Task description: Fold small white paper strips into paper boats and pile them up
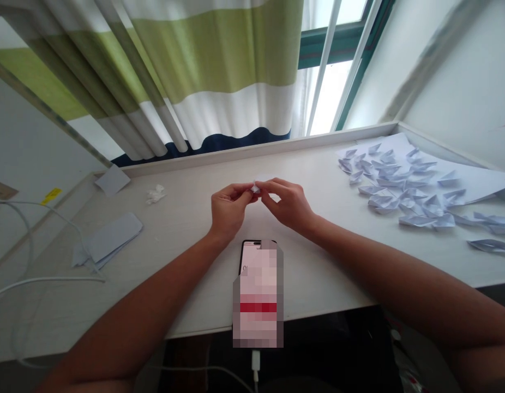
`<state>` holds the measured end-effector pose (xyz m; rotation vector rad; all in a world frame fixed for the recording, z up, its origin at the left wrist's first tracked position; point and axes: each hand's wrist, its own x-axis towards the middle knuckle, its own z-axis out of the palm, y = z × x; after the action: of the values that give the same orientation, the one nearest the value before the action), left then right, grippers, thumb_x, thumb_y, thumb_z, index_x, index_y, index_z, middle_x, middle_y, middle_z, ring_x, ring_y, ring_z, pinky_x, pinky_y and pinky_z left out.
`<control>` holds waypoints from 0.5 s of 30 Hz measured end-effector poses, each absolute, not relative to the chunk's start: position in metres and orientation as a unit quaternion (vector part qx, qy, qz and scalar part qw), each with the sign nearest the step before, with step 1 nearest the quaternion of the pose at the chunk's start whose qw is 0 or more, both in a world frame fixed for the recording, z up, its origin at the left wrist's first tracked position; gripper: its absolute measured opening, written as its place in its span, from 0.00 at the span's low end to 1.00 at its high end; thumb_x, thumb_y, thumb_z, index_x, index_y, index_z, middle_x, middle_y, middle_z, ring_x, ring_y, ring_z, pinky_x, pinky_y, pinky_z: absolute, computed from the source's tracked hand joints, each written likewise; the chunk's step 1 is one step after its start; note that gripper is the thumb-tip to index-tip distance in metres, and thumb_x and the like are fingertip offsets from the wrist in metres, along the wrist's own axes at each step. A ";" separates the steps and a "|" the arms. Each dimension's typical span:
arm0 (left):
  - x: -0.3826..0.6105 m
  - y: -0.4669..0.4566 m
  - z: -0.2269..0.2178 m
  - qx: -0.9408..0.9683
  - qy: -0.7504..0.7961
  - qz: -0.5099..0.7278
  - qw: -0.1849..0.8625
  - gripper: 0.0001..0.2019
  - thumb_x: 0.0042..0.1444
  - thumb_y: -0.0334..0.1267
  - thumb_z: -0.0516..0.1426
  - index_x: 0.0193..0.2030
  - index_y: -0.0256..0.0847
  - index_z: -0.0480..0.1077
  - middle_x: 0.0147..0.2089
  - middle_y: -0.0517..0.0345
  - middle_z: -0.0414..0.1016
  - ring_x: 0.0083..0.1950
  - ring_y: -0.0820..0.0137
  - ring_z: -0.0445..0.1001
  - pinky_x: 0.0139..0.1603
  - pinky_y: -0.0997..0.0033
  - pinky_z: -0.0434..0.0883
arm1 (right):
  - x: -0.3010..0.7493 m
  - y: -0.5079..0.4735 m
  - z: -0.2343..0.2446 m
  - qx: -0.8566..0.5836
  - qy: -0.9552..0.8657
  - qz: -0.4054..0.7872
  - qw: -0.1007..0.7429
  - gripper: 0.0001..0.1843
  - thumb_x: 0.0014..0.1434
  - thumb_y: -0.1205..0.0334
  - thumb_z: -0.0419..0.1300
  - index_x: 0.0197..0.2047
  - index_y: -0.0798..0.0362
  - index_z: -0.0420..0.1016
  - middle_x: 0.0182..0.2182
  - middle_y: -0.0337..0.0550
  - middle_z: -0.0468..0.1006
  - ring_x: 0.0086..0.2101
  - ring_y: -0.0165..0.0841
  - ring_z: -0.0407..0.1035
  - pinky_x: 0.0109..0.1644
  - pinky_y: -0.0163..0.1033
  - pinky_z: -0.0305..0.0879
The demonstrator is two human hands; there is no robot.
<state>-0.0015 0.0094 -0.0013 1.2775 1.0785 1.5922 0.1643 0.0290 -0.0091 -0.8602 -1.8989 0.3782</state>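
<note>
Both my hands meet over the middle of the white table. My left hand and my right hand pinch a small piece of folded white paper between their fingertips, held just above the tabletop. Most of the paper is hidden by my fingers. A phone lies flat on the table right in front of my wrists, with its screen lit.
Several folded white paper boats lie on paper sheets at the right. A stack of paper strips and a crumpled scrap lie at the left. White cables run along the left edge. A striped curtain hangs behind.
</note>
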 end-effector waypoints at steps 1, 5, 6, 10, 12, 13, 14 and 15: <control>-0.002 0.009 -0.001 0.504 0.429 0.630 0.406 0.08 0.54 0.40 0.73 0.38 0.40 0.84 0.38 0.56 0.87 0.41 0.64 0.87 0.56 0.51 0.85 | 0.164 0.028 -0.009 -0.343 -0.770 0.188 0.504 0.13 0.72 0.57 0.61 0.48 0.48 0.87 0.45 0.49 0.88 0.43 0.42 0.81 0.50 0.50 0.81; -0.005 0.007 0.001 0.532 0.431 0.606 0.405 0.09 0.56 0.40 0.72 0.40 0.39 0.84 0.39 0.54 0.87 0.42 0.63 0.87 0.56 0.52 0.85 | 0.163 0.026 -0.006 -0.346 -0.695 0.321 0.543 0.15 0.67 0.45 0.70 0.42 0.49 0.86 0.41 0.47 0.88 0.42 0.41 0.83 0.52 0.53 0.85; -0.006 0.006 0.002 0.541 0.429 0.598 0.407 0.10 0.56 0.42 0.72 0.41 0.39 0.84 0.40 0.53 0.87 0.43 0.63 0.87 0.55 0.53 0.85 | 0.163 0.027 -0.006 -0.347 -0.678 0.342 0.550 0.17 0.65 0.43 0.72 0.41 0.50 0.85 0.40 0.47 0.88 0.42 0.41 0.83 0.54 0.54 0.84; -0.006 0.009 0.000 0.550 0.415 0.599 0.408 0.18 0.52 0.48 0.76 0.42 0.39 0.82 0.42 0.53 0.86 0.43 0.62 0.87 0.51 0.56 0.86 | 0.165 0.034 -0.009 -0.344 -0.640 0.387 0.568 0.21 0.61 0.42 0.75 0.43 0.51 0.83 0.39 0.47 0.87 0.42 0.40 0.83 0.53 0.52 0.83; -0.006 0.010 -0.001 0.548 0.413 0.604 0.404 0.20 0.50 0.48 0.77 0.43 0.39 0.81 0.44 0.53 0.86 0.43 0.63 0.87 0.49 0.57 0.86 | 0.166 0.038 -0.012 -0.346 -0.627 0.408 0.566 0.24 0.58 0.41 0.77 0.46 0.51 0.83 0.39 0.46 0.86 0.41 0.40 0.83 0.52 0.52 0.83; -0.006 0.011 -0.001 0.549 0.415 0.603 0.403 0.20 0.50 0.48 0.77 0.44 0.39 0.82 0.44 0.53 0.86 0.42 0.63 0.87 0.48 0.58 0.86 | 0.166 0.040 -0.014 -0.342 -0.624 0.420 0.563 0.26 0.56 0.40 0.78 0.46 0.51 0.84 0.39 0.47 0.87 0.41 0.40 0.83 0.52 0.52 0.83; -0.007 0.012 -0.001 0.553 0.419 0.597 0.403 0.20 0.51 0.47 0.77 0.45 0.39 0.82 0.44 0.53 0.86 0.41 0.64 0.86 0.47 0.59 0.86 | 0.166 0.041 -0.015 -0.335 -0.623 0.432 0.559 0.27 0.55 0.39 0.78 0.46 0.52 0.85 0.39 0.47 0.87 0.41 0.40 0.83 0.53 0.52 0.82; -0.008 0.012 -0.001 0.561 0.424 0.586 0.403 0.19 0.52 0.46 0.76 0.45 0.38 0.83 0.43 0.53 0.86 0.41 0.65 0.86 0.46 0.60 0.85 | 0.166 0.041 -0.015 -0.325 -0.626 0.443 0.554 0.27 0.55 0.38 0.78 0.45 0.52 0.85 0.39 0.47 0.88 0.42 0.40 0.83 0.53 0.53 0.82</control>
<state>-0.0077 0.0122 -0.0012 1.4172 1.0697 1.4795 0.1659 0.0413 -0.0149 -0.7689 -1.4785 1.0462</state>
